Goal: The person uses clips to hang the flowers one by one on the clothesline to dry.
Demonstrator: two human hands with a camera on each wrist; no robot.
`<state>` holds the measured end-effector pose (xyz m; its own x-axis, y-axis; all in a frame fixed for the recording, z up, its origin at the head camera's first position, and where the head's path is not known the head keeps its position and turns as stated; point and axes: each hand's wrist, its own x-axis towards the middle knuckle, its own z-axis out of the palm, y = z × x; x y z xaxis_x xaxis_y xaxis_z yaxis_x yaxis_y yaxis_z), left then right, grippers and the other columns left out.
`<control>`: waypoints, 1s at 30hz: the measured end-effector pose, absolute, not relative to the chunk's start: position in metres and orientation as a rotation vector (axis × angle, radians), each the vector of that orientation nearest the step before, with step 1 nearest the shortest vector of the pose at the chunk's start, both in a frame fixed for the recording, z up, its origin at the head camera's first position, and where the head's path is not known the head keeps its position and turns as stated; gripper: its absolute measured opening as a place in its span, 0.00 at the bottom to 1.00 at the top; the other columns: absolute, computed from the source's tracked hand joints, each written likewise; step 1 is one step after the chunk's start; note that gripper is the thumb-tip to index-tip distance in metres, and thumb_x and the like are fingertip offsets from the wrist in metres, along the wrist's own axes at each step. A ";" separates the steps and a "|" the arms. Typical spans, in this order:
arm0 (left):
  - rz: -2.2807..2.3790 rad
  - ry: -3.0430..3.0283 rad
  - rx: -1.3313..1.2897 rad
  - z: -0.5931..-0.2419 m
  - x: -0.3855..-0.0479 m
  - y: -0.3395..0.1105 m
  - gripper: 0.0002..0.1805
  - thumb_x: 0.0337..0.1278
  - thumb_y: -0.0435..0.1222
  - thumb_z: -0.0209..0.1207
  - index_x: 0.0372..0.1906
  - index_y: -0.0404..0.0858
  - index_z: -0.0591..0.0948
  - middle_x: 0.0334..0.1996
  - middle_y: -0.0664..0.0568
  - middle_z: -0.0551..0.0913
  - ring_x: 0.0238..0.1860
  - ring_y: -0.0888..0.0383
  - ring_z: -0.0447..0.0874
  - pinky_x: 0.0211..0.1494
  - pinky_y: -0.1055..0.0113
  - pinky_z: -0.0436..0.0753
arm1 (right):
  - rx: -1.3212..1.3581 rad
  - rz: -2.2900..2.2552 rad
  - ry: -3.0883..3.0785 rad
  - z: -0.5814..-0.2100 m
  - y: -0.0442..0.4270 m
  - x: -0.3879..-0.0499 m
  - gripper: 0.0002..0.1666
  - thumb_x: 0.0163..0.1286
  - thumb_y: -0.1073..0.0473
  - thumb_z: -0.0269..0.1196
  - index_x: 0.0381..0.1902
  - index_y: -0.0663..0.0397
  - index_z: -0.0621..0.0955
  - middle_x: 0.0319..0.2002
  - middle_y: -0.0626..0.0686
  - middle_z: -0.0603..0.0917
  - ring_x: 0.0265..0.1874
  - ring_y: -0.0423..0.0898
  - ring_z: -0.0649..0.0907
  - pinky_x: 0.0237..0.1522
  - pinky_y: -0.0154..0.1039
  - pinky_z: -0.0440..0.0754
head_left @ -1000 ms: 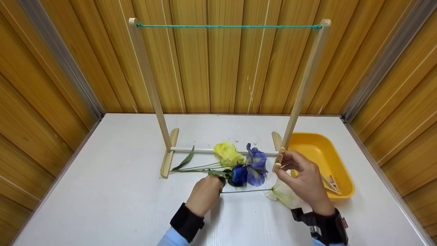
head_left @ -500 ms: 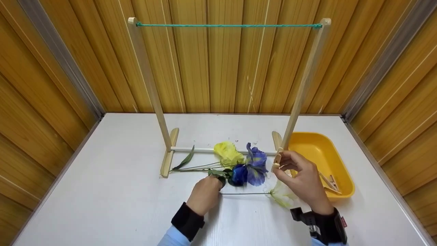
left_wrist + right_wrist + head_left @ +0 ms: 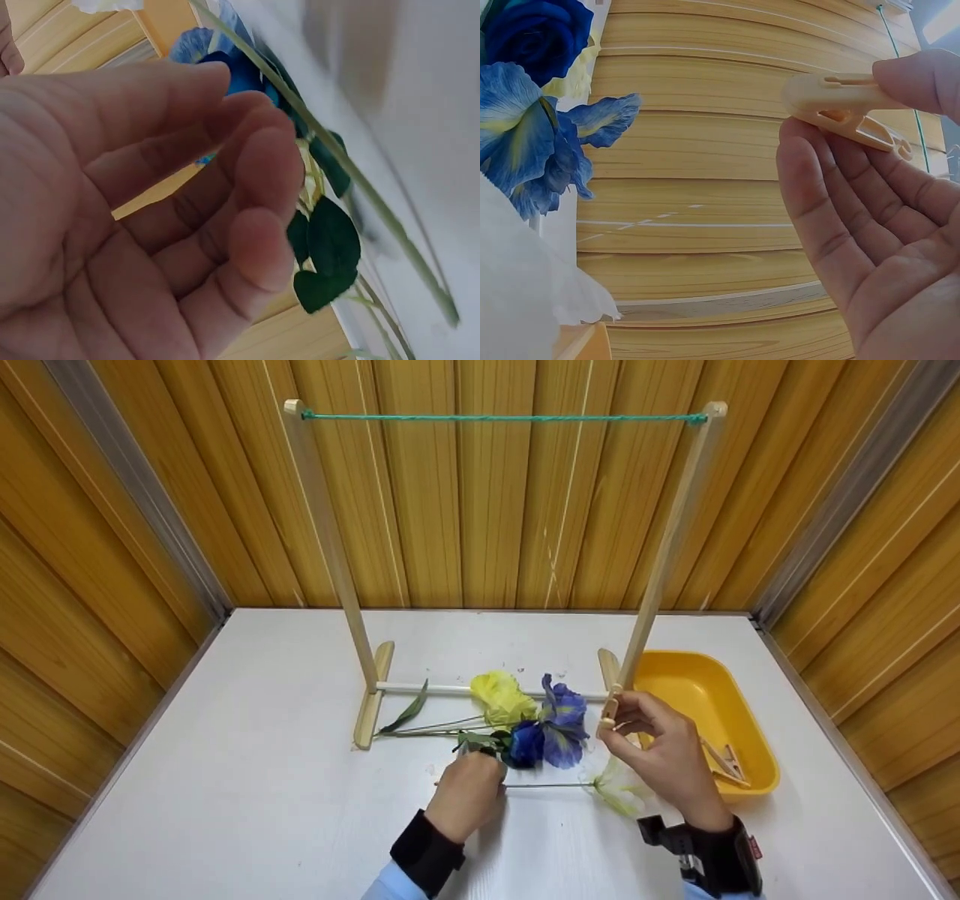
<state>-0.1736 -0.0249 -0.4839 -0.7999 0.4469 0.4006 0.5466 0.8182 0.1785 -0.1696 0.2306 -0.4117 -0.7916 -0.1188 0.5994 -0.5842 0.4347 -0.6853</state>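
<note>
We see a left hand (image 3: pixel 469 795) loosely curled, fingertips beside a green stem (image 3: pixel 367 191) as only the left wrist view shows, pale flower (image 3: pixel 609 789) lying near the right hand (image 3: pixel 667 757), which pinches a beige clothespin (image 3: pixel 840 101), yellow tray (image 3: pixel 694 679) beyond.

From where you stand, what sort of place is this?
Probably a small enclosed work booth, perhaps for tabletop activities: yellow-brown, wood-patterned panel walls closely surround a smooth white tabletop, where a pale wooden two-post frame stands, strung with a thin green cord.

Room opens beneath the green cord (image 3: pixel 499 418), above the obstructing flowers (image 3: pixel 526 744).
</note>
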 end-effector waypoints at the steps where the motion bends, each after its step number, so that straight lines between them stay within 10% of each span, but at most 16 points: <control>1: -0.425 -2.670 -0.749 -0.484 -0.173 -0.022 0.14 0.41 0.25 0.69 0.14 0.42 0.80 0.19 0.52 0.84 0.23 0.53 0.84 0.25 0.61 0.82 | 0.590 1.327 -2.225 -0.412 0.231 -0.170 0.22 0.56 0.77 0.74 0.49 0.62 0.85 0.37 0.53 0.88 0.35 0.36 0.85 0.39 0.25 0.83; 30: -0.565 -2.639 -0.416 -0.473 -0.165 -0.008 0.13 0.43 0.23 0.67 0.14 0.40 0.80 0.17 0.47 0.84 0.20 0.49 0.84 0.20 0.59 0.79 | 0.609 1.334 -2.227 -0.414 0.228 -0.172 0.23 0.55 0.78 0.74 0.49 0.62 0.85 0.36 0.52 0.87 0.35 0.36 0.85 0.38 0.26 0.83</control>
<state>-0.1652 -0.0079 -0.4734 -0.8722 0.1994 0.4466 0.3647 0.8736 0.3222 -0.1722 0.2284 -0.4145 -0.7908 -0.1317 0.5977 -0.5892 0.4285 -0.6850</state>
